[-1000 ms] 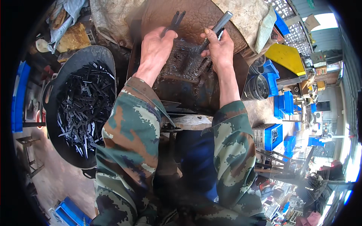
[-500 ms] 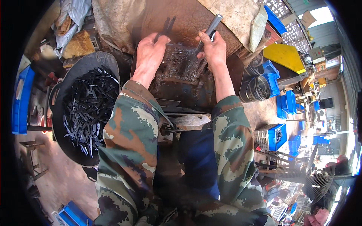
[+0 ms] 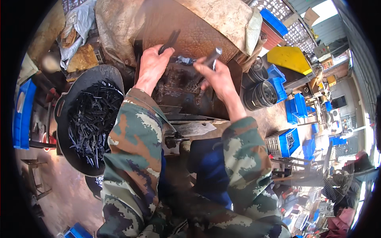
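My left hand (image 3: 152,65) is closed around a dark, flat metal piece (image 3: 170,43) that points away from me and looks blade-like, though blurred. Its fingers are over the far left corner of a dark, grimy metal block (image 3: 180,85). A grey metal rod (image 3: 213,56) slants up out of my right hand (image 3: 217,77), which is closed on it and smeared by motion. A small shiny metal part (image 3: 185,60) shows at the block's far edge, between my hands. To the left, a black tub (image 3: 63,131) holds many dark, thin metal pieces (image 3: 93,123).
Brown sheeting (image 3: 178,23) and dirty pale cloth (image 3: 119,27) lie beyond the block. On the right stand a dark bucket (image 3: 260,95), blue bins (image 3: 295,107), a crate (image 3: 278,143) and a caged fan (image 3: 329,178). A blue tray (image 3: 24,115) stands far left.
My right hand and the rod have shifted toward me and slightly left relative to the block. The shiny part now shows at its far edge. The whole view has turned slightly; my left hand keeps its piece.
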Demonstrator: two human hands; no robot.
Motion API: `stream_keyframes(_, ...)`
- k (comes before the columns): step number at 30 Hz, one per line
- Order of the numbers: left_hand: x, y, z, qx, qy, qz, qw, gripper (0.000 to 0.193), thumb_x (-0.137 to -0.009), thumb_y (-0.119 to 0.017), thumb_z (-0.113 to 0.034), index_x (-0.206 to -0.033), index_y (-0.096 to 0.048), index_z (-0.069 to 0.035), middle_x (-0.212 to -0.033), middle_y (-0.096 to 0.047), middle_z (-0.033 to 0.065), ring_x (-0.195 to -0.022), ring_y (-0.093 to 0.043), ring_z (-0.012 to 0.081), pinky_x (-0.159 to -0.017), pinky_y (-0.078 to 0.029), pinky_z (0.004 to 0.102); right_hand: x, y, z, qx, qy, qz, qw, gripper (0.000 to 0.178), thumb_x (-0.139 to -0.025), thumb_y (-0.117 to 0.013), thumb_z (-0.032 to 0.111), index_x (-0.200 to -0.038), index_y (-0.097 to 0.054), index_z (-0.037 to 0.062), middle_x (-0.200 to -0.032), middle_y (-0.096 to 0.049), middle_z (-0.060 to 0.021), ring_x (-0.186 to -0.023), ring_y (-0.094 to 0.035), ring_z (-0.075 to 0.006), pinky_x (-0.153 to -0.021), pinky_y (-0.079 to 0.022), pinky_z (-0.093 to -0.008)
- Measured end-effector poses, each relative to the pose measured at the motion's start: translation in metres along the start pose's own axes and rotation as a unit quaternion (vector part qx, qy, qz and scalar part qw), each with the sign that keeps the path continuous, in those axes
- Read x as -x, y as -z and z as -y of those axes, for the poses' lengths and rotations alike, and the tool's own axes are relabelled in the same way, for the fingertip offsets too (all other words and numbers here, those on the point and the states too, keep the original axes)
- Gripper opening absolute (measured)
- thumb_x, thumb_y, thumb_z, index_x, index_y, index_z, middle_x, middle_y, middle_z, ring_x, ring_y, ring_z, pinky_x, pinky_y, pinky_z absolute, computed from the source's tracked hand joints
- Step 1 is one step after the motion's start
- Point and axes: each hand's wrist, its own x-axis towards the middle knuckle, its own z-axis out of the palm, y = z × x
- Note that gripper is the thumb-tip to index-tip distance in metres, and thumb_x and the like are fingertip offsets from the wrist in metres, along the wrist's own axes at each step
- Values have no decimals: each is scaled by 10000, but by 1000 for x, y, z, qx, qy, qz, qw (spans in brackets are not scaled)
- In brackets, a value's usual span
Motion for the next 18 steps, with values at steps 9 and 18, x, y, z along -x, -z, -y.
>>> stream_keyframes(9,1,-13,12,-147,-26,138,979,331,-876,-656,-298,-1042,-734,-23,-834,-729,136,-820,-702,257,-779,-514,381,94,19,-34,276,245,215,904,385,-692,-703,-107,-1052,-684,27,-1111,-689,-139,-1036,-672,-332,-887,-545,-386)
stream_keyframes(18,0,-9,64,-327,-79,252,908,307,-860,-697,-207,-1069,-712,17,-801,-685,205,-762,-664,313,-754,-499,391,90,13,-41,229,226,272,907,384,-722,-627,-86,-1085,-670,30,-1118,-666,-112,-935,-690,-295,-782,-559,-374)
